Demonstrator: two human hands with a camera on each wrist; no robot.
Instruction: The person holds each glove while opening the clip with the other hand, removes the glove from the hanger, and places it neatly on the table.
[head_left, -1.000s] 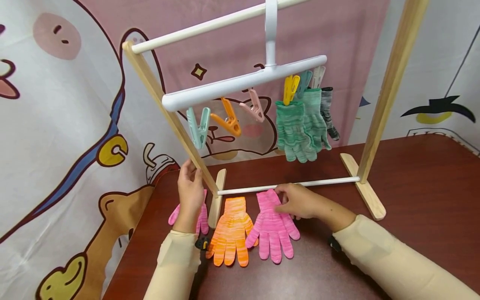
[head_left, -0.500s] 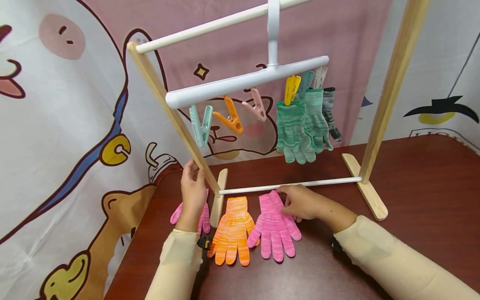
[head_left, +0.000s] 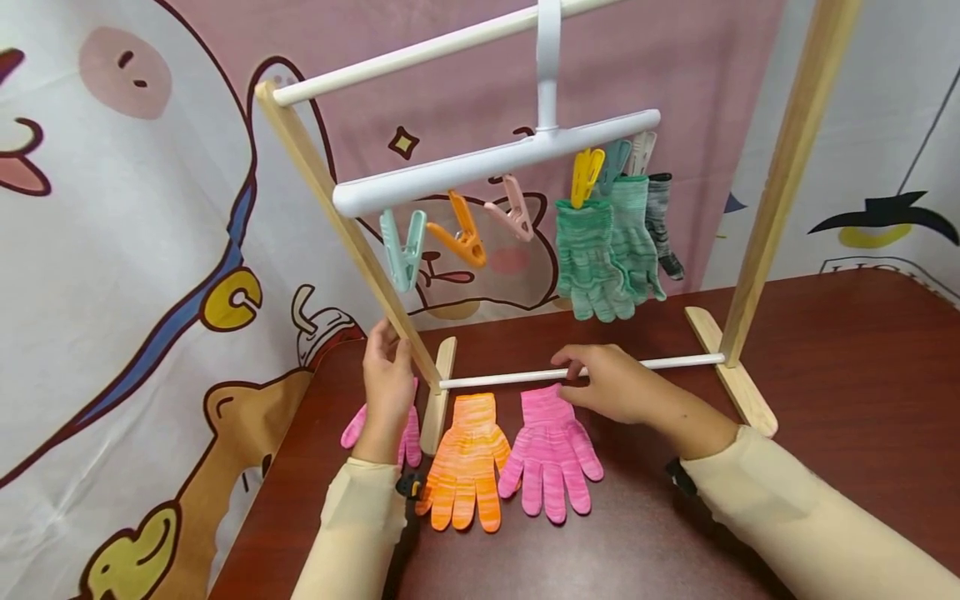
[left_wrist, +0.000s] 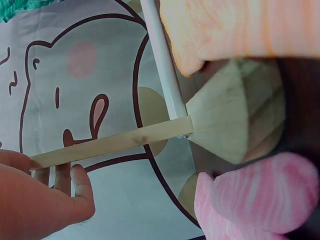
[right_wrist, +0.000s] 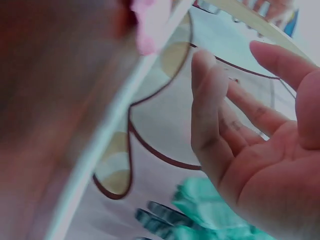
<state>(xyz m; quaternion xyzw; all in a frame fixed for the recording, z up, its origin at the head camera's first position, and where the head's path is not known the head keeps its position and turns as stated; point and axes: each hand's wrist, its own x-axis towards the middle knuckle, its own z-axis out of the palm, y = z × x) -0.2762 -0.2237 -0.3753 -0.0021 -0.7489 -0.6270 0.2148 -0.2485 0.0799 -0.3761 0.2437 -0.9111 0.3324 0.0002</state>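
Tabletop [head_left: 847, 400], left hand [head_left: 387, 379] on rack edge [head_left: 357, 250], right hand [head_left: 611, 385] apart from glove [head_left: 550, 446]

"What did the left hand [head_left: 386, 379] hide?"
"Part of one pink glove [head_left: 410, 437], left of the rack [head_left: 372, 275]."
"And at the rack's top?"
"The head view's upper edge cut off its right post [head_left: 787, 167] and the hanger's hook [head_left: 548, 50]."
"Did the right hand [head_left: 609, 383] touch the second pink glove [head_left: 551, 454], in front of the rack?"
"Perhaps; the right wrist view was too blurred to tell."
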